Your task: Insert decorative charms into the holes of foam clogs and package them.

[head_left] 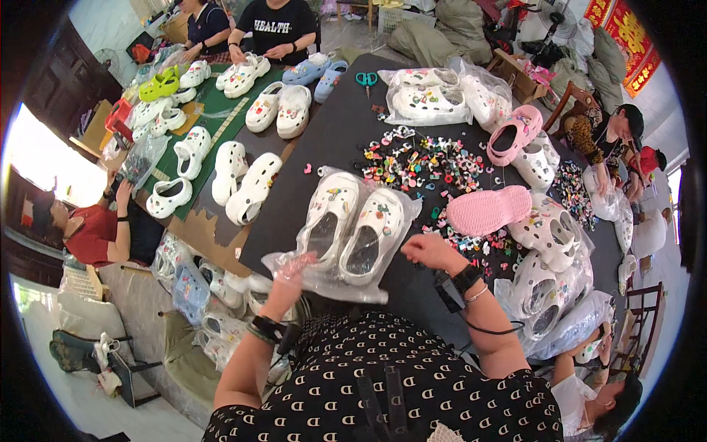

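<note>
A pair of white clogs point(372, 230) with colourful charms lies side by side in a clear plastic bag point(368, 293) on the dark table before me. My left hand point(292, 272) grips the bag's near left corner, its fingers partly veiled by the film. Just right of the bag, apart from it, my right hand point(434, 252) is raised with its fingers curled in; whatever they may hold is hidden. Beyond that hand, a pink clog point(489, 211) lies sole up among loose charms point(423, 158).
Teal scissors point(366, 81) lie at the table's far side. Bagged white clogs point(429, 99) rest behind the charms, and more bagged pairs point(549, 283) pile up at right. Loose white clogs point(254, 188) stand on the left table. Several people sit around the tables.
</note>
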`<act>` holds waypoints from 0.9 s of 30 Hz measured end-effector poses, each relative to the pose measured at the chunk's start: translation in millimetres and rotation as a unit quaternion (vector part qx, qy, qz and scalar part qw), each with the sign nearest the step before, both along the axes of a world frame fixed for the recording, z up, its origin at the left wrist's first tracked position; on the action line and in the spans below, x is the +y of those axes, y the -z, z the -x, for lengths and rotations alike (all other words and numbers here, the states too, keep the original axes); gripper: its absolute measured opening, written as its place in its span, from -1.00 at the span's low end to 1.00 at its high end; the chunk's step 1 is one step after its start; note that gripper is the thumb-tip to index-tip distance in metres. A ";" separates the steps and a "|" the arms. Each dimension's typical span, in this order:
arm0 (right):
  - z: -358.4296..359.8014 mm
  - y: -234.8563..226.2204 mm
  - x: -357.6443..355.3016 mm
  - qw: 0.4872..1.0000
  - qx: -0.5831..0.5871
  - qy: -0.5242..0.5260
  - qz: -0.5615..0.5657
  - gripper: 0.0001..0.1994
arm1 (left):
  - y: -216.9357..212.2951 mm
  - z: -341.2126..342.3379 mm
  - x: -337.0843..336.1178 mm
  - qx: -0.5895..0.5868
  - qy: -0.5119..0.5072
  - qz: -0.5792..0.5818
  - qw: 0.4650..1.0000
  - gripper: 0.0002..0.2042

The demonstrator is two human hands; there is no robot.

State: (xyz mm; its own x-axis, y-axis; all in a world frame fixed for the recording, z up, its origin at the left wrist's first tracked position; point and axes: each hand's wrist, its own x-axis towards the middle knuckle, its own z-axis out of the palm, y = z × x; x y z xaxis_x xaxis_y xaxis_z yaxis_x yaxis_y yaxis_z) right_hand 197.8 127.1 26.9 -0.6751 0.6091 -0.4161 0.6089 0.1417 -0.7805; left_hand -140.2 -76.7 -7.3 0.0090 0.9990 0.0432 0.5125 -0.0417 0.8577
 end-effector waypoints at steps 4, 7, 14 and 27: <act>-5.9 20.7 29.0 0.950 0.039 0.179 -0.251 -0.58 | -10.7 -45.6 25.2 0.128 -0.069 -0.102 0.984 -0.48; -6.8 64.8 47.9 0.906 0.026 0.210 -0.366 -0.36 | -3.9 -51.2 45.0 0.292 -0.088 -0.042 0.952 -0.37; 19.3 84.5 32.3 0.975 0.085 0.202 -0.035 -0.53 | -1.4 -76.1 71.5 0.365 -0.085 -0.002 0.927 -0.18; 3.7 89.0 25.5 0.940 0.148 0.290 -0.101 -0.52 | 7.2 -69.6 91.0 0.235 -0.057 -0.132 0.961 -0.70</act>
